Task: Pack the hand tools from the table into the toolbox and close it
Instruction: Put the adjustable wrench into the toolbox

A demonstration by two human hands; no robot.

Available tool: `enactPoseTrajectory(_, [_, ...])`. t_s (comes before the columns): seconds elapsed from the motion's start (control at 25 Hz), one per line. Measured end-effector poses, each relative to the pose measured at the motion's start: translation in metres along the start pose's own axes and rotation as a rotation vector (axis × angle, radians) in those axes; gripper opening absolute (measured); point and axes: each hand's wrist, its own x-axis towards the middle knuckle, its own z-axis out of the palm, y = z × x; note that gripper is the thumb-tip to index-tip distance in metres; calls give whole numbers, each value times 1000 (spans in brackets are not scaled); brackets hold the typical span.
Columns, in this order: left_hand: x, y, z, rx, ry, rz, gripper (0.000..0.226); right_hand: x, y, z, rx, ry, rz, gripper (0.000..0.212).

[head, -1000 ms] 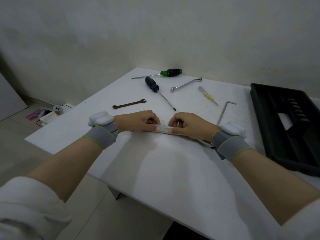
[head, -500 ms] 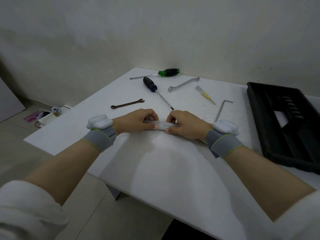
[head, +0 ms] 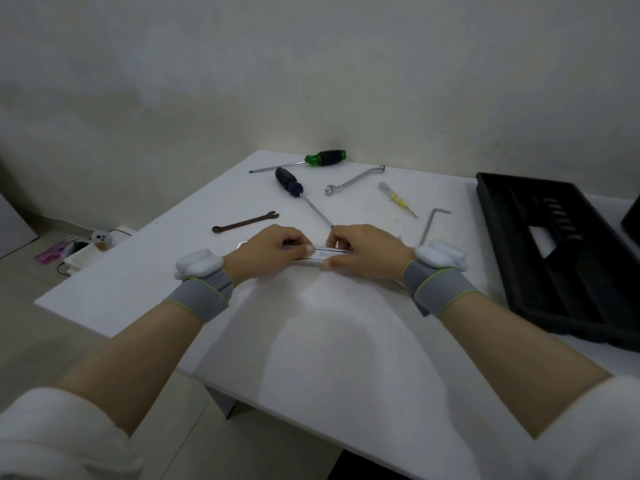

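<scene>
A flat silver wrench (head: 320, 254) lies crosswise at the middle of the white table (head: 346, 358). My left hand (head: 266, 251) pinches its left part and my right hand (head: 363, 251) pinches its right part; both ends are mostly hidden by my fingers. Beyond lie a green-handled screwdriver (head: 323, 158), a dark blue-handled screwdriver (head: 289, 180), a rusty open-end spanner (head: 246, 222), a silver offset ring spanner (head: 355, 180), a small yellow tester screwdriver (head: 396, 199) and a hex key (head: 431, 223). The open black toolbox (head: 540, 278) stands at the right.
The table's left and near edges drop to a tiled floor. A white tray with small items (head: 86, 252) sits on the floor at the left. A plain wall runs behind the table.
Both hands have lifted the silver wrench slightly and turned it so its printed face shows. The view has shifted a little; the other tools have not moved.
</scene>
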Motion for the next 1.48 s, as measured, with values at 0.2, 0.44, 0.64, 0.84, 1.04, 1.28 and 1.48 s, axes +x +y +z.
enactPoseTrajectory(0.2, [20, 26, -16, 135, -21, 0, 34, 2, 2, -32, -42, 46, -7, 30])
enactPoseTrajectory(0.44, [37, 67, -20, 114, 70, 86, 41, -13, 17, -87, -228, 233, -14, 32])
enactPoseTrajectory(0.64, [55, 107, 4, 4, 175, 61, 40, -47, 46, -105, -313, 533, -3, 36])
enactPoseTrajectory(0.84, [75, 149, 43, -263, 245, -7, 45, -82, 70, -106, -205, 1130, 288, 33])
enactPoseTrajectory(1.04, [88, 196, 79, -522, 259, -26, 41, -103, 79, -123, 611, 1035, 365, 37])
enactPoseTrajectory(1.28, [93, 263, 123, -643, 196, 40, 32, -126, 97, -164, 682, 1164, 420, 33])
enactPoseTrajectory(1.48, [107, 323, 139, -854, 98, 107, 25, -160, 118, -213, 729, 1235, 430, 35])
